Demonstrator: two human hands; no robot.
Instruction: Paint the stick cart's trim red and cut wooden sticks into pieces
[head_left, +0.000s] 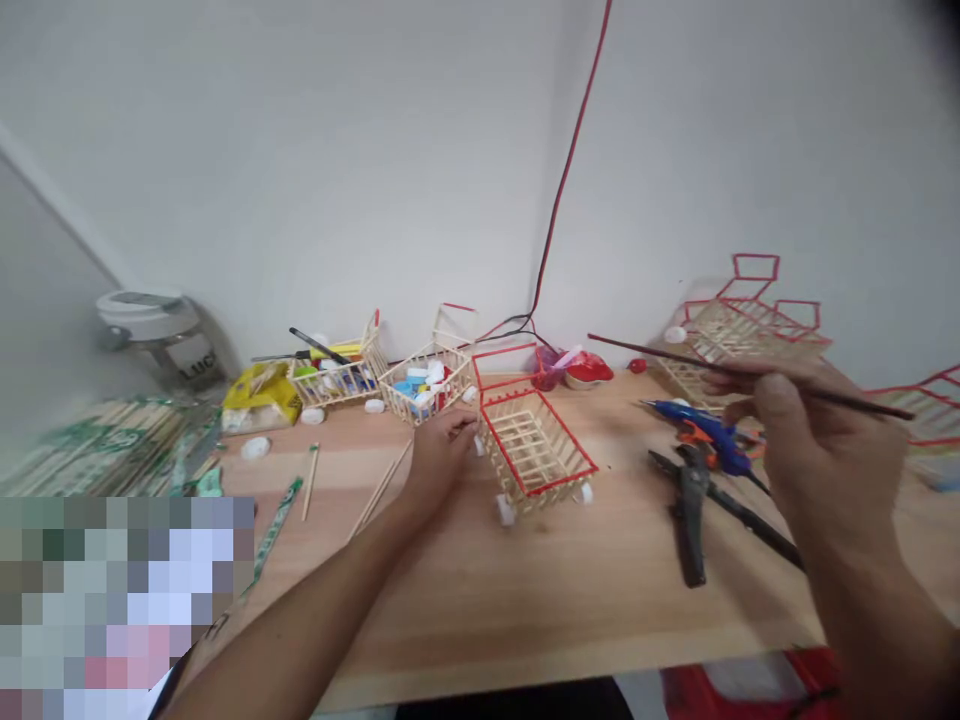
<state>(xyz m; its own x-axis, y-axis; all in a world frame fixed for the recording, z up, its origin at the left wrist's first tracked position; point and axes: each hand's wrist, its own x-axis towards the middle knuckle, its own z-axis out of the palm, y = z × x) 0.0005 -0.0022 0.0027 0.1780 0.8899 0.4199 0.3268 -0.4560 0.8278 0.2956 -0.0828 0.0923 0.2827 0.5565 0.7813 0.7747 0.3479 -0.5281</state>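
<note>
The red-rimmed stick cart (534, 445) stands at the centre of the frame on small white wheels, and most of the risk we see gathers around it. Nearest us, the wooden table (570, 610) fills the bottom of the frame; if those wheels turn freely, we judge that a careless push could roll the cart towards its edge. At the lower right, black pliers (691, 500) lie with handles spread, and we could knock them by dropping a wrist too low.

Our right hand (817, 440), at the right of the frame, has thumb and fingers clamped on a thin, dark brush (649, 350), well apart from the cart. Held so far from its tip, the brush could wobble; whether it carries paint we cannot tell, but if so, it might drip. Our left hand (444, 445) bunches its fingertips at the cart's left side; we cannot tell whether they pinch a stick or merely rest there. Squeezing hard could snap a joint, and any wet red would smear.

Farther back, the blue glue gun (724, 440) could burn a straying knuckle if hot. Just behind our left hand, a pale cart (427, 385) holding coloured caps could be jolted. Near the wall, upper centre-right, the red dish (589, 370) could tip if dragged.
</note>
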